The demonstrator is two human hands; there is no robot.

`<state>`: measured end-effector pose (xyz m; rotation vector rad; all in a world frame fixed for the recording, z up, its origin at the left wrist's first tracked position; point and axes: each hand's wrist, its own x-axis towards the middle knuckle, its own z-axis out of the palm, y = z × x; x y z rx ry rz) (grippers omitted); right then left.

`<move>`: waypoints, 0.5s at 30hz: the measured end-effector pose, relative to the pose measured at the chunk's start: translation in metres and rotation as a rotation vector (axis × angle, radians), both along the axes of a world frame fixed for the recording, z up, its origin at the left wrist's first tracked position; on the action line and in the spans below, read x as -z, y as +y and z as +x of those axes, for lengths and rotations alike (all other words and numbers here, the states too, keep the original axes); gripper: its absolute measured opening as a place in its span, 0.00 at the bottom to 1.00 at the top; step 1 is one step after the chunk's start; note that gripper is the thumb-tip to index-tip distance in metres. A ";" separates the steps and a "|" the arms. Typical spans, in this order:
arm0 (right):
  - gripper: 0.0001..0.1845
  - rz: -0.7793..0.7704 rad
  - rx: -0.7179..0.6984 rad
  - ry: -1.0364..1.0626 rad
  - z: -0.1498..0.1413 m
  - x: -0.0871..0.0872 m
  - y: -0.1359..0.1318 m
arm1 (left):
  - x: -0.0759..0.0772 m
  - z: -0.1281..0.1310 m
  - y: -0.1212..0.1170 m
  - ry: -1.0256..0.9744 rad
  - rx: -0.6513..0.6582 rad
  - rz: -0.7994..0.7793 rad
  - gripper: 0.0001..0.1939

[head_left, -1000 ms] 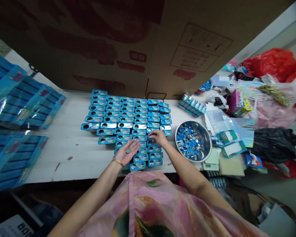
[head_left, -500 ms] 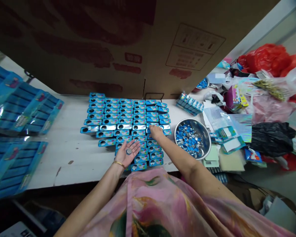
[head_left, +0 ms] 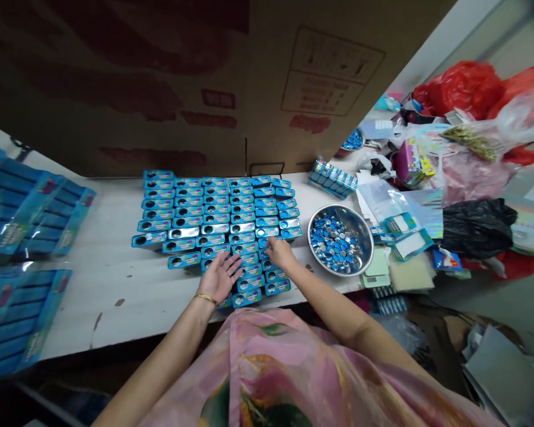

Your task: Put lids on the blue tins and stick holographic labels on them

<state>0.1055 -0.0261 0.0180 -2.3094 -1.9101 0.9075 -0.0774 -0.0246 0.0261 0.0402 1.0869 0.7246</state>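
Observation:
Rows of small blue boxes [head_left: 216,229], standing close together, show their narrow ends; many have a dark round hole, and some on the right show a blue or silver disc there. Palm up, my left hand [head_left: 219,276] hovers over the near left rows, fingers spread and nothing visible on the palm. My right hand [head_left: 280,254] is at the right-hand columns, fingertips pinched together down at a box end. Whatever is between those fingertips is hidden. A steel bowl [head_left: 367,255] to the right contains many small round blue and silver caps [head_left: 334,244].
A tall cardboard carton [head_left: 178,89] walls off the back. Wrapped packs of blue boxes [head_left: 31,207] are stacked at the left. Behind the bowl lies another wrapped pack [head_left: 333,179]. Plastic bags [head_left: 478,207], papers and flat blue cartons [head_left: 409,243] crowd the right side.
The round silver cap that lay on my left palm is no longer there. My right hand has shifted slightly toward me along the right-hand columns. The camera view has turned a little to the right.

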 end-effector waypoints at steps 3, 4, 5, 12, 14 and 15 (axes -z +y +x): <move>0.12 -0.078 -0.138 -0.184 -0.002 0.001 0.013 | 0.004 -0.008 -0.005 0.026 0.000 -0.004 0.11; 0.14 -0.094 -0.162 -0.205 -0.005 0.003 0.017 | 0.004 -0.009 -0.007 0.030 0.002 -0.006 0.11; 0.17 -0.108 -0.167 -0.214 -0.009 0.005 0.021 | 0.003 -0.009 -0.009 0.032 0.008 -0.010 0.10; 0.19 -0.153 -0.170 -0.209 -0.016 0.005 0.038 | -0.001 -0.001 -0.018 0.080 0.065 0.009 0.09; 0.20 -0.131 -0.179 -0.183 -0.015 -0.001 0.036 | -0.001 0.006 -0.018 0.103 0.092 0.031 0.09; 0.21 -0.119 -0.191 -0.172 -0.013 -0.004 0.033 | -0.002 0.010 -0.017 0.112 0.110 0.047 0.10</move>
